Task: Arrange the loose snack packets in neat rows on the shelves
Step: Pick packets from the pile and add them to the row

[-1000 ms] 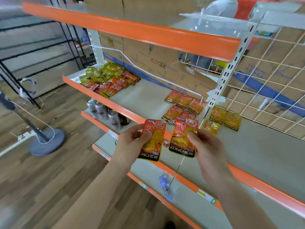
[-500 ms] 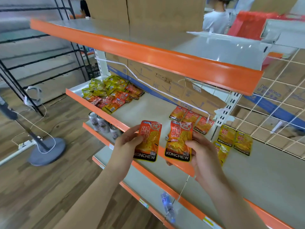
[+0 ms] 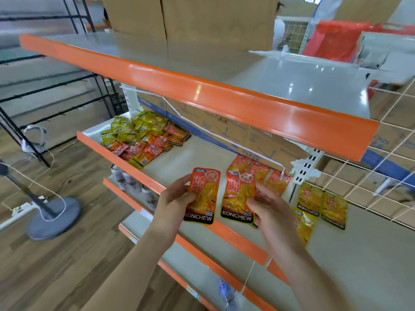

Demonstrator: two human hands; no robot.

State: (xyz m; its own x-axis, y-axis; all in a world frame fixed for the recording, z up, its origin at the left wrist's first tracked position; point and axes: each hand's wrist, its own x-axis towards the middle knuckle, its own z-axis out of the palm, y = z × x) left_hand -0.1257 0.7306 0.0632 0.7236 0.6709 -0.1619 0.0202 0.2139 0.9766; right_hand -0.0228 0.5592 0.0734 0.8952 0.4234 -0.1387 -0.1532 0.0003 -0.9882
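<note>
Our left hand (image 3: pixel 177 198) pinches one orange packet (image 3: pixel 203 194) by its left edge, thumb on the face, and our right hand (image 3: pixel 269 209) grips a second orange packet (image 3: pixel 239 198) by its lower right corner. We hold both upright and face-out, side by side just above the near edge of the middle shelf (image 3: pixel 202 153), probably so the labels line up before we lay them down. Just beyond the right-hand packet lies a short row of matching orange packets (image 3: pixel 258 169), the likely place for these two. Yellow packets (image 3: pixel 321 203) sit grouped to the right of our right hand. The loose heap (image 3: pixel 143 135) waiting to be sorted lies at the shelf's far left end, well apart from both hands.
</note>
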